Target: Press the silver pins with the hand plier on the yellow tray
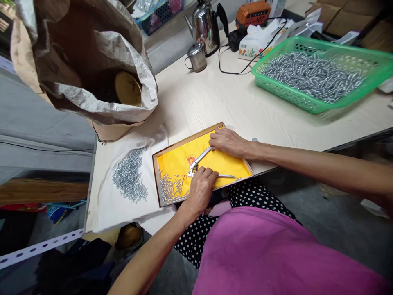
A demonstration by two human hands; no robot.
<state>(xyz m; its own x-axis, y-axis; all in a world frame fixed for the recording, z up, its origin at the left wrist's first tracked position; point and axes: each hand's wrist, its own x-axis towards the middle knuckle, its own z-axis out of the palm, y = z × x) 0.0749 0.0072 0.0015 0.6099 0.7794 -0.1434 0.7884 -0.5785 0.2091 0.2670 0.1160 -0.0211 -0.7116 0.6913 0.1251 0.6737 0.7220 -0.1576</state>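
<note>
A shallow tray with a yellow bottom lies at the table's front edge, and small metal pins are scattered in its left end. Over the tray is a silver plier-like tool with its two handles spread. My right hand is closed around the upper handle. Fingers curled, my left hand is closed at the tool's head and lower handle; what its fingertips pinch is too small to tell. Left of the tray, a pile of similar metal pins rests on a white cloth.
A large open sack stands at the back left. A green basket full of metal pieces is at the right. Behind are a metal cup, a kettle, a tissue box and an orange battery.
</note>
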